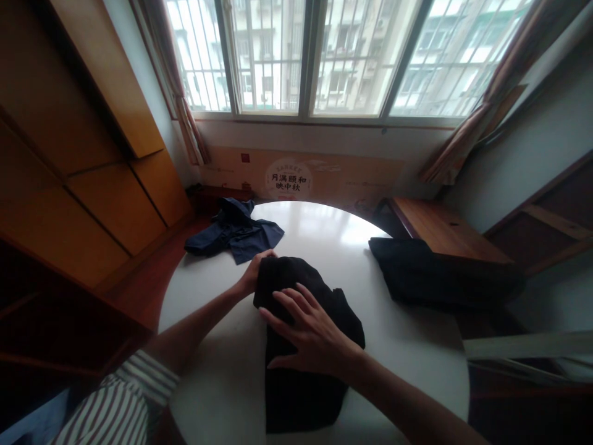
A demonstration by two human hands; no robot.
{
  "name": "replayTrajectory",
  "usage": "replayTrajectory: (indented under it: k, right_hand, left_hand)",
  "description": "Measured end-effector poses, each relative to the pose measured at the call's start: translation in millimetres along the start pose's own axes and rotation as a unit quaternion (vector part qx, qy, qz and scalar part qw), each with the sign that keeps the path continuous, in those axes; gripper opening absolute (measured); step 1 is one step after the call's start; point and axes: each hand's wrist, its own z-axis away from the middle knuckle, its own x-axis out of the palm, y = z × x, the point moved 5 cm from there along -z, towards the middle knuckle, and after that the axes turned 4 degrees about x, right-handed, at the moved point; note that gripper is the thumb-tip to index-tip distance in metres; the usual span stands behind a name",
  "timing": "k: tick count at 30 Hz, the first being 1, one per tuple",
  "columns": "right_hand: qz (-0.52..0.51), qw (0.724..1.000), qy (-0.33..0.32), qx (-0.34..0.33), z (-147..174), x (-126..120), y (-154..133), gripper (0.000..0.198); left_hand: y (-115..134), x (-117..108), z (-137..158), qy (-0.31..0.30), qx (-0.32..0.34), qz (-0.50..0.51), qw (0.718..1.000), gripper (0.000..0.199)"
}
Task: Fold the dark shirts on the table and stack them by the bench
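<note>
While both of the person's hands touch it, a black piece of clothing [306, 402] lies folded at the middle of a round white table [217, 371], its long axis running from the near side toward the window [352, 68]. The right hand [309, 334] is nearer its middle, palm down on top, fingers spread and angled toward the far left corner. At that corner is the left hand [254, 271]; the cloth hides most of its fingers, so whether they pinch the edge cannot be told. The cloth looks matte and plain, fairly straight along its left side, uneven and bumpy along its right. Beyond the left hand, a navy garment [254, 238] sits crumpled at the table's far left edge. Well apart to the right, another dark garment [403, 266] reaches the table's edge. A striped sleeve [125, 395] covers the upper left arm. Wooden cabinets [102, 204] stand at left.
</note>
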Motion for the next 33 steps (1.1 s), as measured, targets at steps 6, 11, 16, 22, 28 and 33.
replayTrajectory:
  k: [6,11,16,22,28,33]
  right_hand:
    - [-0.001,1.000,-0.023,0.007,-1,10,18,0.036]
    - [-0.177,0.951,0.214,0.136,6,-39,71,0.036]
    - [-0.290,0.835,0.337,0.325,33,-88,102,0.021]
    - [-0.371,0.823,0.311,0.297,17,-106,126,0.037]
    - [-0.222,0.840,0.222,0.442,-9,-89,208,0.034]
    - [-0.098,0.888,0.096,0.440,29,-40,177,0.048]
  left_hand:
    - [-17,-3,-10,-0.078,-0.110,0.161,0.978,0.045]
    - [4,-17,-9,-0.175,-0.096,0.010,0.980,0.027]
    - [78,-26,24,-0.343,-0.039,-0.150,0.927,0.021]
    - [154,-63,1,-0.179,0.076,-0.138,0.971,0.026]
    - [108,-78,-97,0.016,0.036,-0.175,0.984,0.025]
    - [31,-71,-79,0.017,-0.033,-0.278,0.960,0.019]
